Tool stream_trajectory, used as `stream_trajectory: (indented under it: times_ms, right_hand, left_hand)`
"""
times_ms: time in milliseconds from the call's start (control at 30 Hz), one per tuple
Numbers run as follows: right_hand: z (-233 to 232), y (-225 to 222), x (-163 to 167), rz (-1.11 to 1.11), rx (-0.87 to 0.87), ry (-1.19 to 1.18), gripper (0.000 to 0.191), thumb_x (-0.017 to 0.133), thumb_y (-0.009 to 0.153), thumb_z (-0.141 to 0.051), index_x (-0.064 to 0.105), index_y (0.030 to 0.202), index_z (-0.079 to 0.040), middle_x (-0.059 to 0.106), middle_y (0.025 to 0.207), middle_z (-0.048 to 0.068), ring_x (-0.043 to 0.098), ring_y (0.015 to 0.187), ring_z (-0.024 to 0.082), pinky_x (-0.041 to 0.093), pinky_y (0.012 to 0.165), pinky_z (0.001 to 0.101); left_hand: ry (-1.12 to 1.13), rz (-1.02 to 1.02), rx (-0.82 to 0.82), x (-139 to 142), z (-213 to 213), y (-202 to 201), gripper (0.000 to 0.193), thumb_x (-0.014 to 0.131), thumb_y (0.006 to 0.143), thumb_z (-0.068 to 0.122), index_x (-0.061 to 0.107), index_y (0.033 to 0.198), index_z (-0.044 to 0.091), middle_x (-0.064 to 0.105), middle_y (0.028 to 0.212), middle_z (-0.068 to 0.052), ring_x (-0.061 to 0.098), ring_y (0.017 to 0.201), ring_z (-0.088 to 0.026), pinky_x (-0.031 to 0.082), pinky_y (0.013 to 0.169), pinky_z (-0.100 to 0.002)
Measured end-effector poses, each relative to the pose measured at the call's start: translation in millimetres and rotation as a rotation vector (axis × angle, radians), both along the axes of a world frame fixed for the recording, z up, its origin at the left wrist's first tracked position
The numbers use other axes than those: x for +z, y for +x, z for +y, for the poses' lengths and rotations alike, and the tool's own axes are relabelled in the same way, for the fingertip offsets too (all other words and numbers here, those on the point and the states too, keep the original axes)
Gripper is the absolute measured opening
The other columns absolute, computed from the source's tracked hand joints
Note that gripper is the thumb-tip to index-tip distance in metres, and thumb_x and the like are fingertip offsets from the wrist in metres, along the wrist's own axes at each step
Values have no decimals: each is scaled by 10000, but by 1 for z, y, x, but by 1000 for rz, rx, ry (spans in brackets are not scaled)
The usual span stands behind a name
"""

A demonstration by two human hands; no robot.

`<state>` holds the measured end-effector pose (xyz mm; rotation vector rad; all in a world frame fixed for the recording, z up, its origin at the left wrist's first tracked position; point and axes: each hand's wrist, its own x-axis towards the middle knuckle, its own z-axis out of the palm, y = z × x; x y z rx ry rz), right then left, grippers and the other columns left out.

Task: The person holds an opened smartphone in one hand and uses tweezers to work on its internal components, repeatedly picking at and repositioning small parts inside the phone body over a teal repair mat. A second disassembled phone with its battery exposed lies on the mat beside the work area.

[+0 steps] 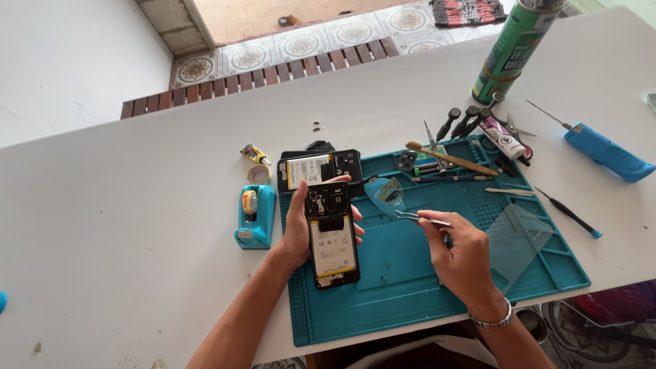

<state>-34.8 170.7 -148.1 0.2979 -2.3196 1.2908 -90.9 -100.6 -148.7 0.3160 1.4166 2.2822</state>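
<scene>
Nearest the camera, the left hand (301, 229) is wrapped around an opened phone (332, 236), fingers curled over its right edge and thumb along the left, holding it upright above the front left part of a teal work mat (410, 294). The phone's back is off, so a dark circuit section shows at the top and a pale battery fills the lower half. Just to the right, the right hand (461, 253) (a metal bracelet (492, 318) sits on its wrist) pinches a pair of slim metal tweezers (417, 217), whose tips point left toward a small clear film piece (387, 193) lying on the mat. A clear glass sheet (514, 240) rests tilted on the mat's right side.

Left of the mat, a teal tape dispenser (256, 217) stands on the white desk (137, 205), with a small roll of tape (257, 173) and a small yellow tube (254, 154) just beyond it. Behind the held phone, a second opened phone (320, 169) lies flat, overlapping the mat's back left corner.

Along the mat's far edge lie a wooden toothbrush (451, 158), a few flat pry tools and a row of black-handled screwdrivers (465, 121). A thin black screwdriver (568, 213) lies off the mat to the right. Farther out, a blue handheld tool (605, 152) with a metal tip rests near the desk's right end, and a green spray can (516, 48) stands at the back. Beyond the desk are patterned floor tiles (301, 44).
</scene>
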Motion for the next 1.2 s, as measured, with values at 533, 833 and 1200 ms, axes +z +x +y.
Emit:
stream_trajectory:
  times_ms: [533,833,1200]
  right_hand:
    - [10,9,-4,-73,463,-13,159,596,1006,-141,680,915,-41,686,755,41,626,619,109,491,553,249]
    - [7,9,5,-62,484,32,42,634,949,-44,665,921,-44,651,741,42,531,570,129,423,517,291]
    - [6,10,5,-18,499,22,42,627,966,-30,652,937,-47,680,793,39,581,630,120,457,568,269]
  left_hand:
    - [15,-159,165,5,5,0,989,88,910,804,475,1452,73,705,1001,-170,750,886,-328,657,798,-513]
    - [36,-136,150,3,4,0,1005,86,915,808,460,1476,63,703,1012,-169,746,886,-333,652,801,-499]
    - [26,-172,143,3,4,1,1007,95,905,812,442,1499,78,700,1025,-161,744,903,-325,651,812,-490]
